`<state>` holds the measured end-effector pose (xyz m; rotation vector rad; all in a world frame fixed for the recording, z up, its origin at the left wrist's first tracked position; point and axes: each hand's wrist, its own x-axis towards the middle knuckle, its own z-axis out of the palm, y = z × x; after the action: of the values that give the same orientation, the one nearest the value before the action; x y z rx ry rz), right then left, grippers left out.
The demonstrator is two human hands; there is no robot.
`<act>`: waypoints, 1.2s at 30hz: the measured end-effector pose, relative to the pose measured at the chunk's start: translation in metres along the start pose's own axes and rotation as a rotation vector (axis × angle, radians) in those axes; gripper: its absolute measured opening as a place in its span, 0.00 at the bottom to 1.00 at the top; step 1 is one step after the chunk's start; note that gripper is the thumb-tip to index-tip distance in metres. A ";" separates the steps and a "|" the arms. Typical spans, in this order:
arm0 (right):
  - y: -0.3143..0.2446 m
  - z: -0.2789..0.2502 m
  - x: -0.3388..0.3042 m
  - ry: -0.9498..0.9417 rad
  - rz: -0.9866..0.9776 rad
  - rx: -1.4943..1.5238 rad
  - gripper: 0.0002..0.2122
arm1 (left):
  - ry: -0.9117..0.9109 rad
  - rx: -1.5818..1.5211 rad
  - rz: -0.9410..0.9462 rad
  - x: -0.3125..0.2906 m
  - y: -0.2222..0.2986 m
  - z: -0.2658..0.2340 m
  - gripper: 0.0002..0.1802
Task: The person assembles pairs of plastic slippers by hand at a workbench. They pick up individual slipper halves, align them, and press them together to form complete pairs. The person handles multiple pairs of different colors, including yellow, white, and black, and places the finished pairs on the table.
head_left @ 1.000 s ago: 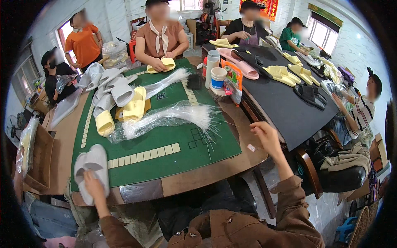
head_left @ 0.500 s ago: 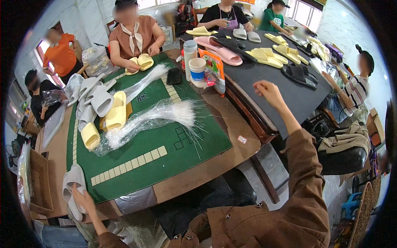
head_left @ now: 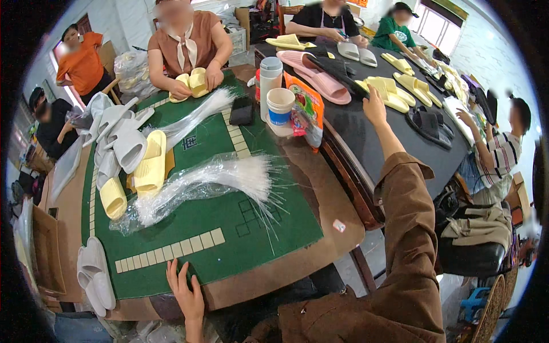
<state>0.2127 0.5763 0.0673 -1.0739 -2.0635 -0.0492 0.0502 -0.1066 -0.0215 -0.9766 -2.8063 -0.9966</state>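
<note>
My left hand (head_left: 186, 294) lies with its fingers spread on the near edge of the green mat (head_left: 251, 257), holding nothing. To its left is a pair of grey slippers (head_left: 97, 273), apart from the hand. My right arm stretches over the dark table, and my right hand (head_left: 375, 107) is at the near end of a pair of yellow slippers (head_left: 394, 98). Its fingers are extended, with nothing visibly held; whether the fingertips touch the slipper I cannot tell. A black slipper (head_left: 429, 127) lies to the right of that hand, and pink slippers (head_left: 320, 80) to its left.
Bundles of clear plastic strands (head_left: 229, 177) lie on the mat beside yellow slippers (head_left: 151, 163) and a pile of grey slippers (head_left: 127, 146). A paper cup (head_left: 280, 107), a grey bottle (head_left: 270, 80) and a phone (head_left: 242, 110) stand or lie near the tables' junction. Several people work around.
My left hand has left the grey slippers and moved right to the mat's edge. My right hand has reached forward to the yellow slippers. The view has shifted slightly.
</note>
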 end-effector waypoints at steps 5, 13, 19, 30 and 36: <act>-0.012 0.024 0.005 -0.113 0.057 -0.180 0.25 | 0.010 0.080 -0.008 -0.003 -0.001 -0.001 0.18; -0.010 -0.002 0.034 0.108 0.034 -0.122 0.17 | -0.004 0.083 -0.037 -0.003 0.001 -0.002 0.18; 0.004 -0.070 0.074 0.228 0.100 0.147 0.22 | 0.010 0.047 0.035 -0.002 -0.003 0.001 0.18; -0.071 -0.292 -0.020 0.345 -0.030 0.303 0.20 | 0.136 -0.108 0.185 -0.014 -0.012 -0.001 0.16; -0.107 -0.372 -0.102 0.171 0.149 0.721 0.21 | 0.172 -0.241 0.258 -0.014 -0.015 0.000 0.16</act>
<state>0.4048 0.3023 0.2870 -0.7266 -1.6314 0.6110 0.0527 -0.1233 -0.0328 -1.1754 -2.3875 -1.3288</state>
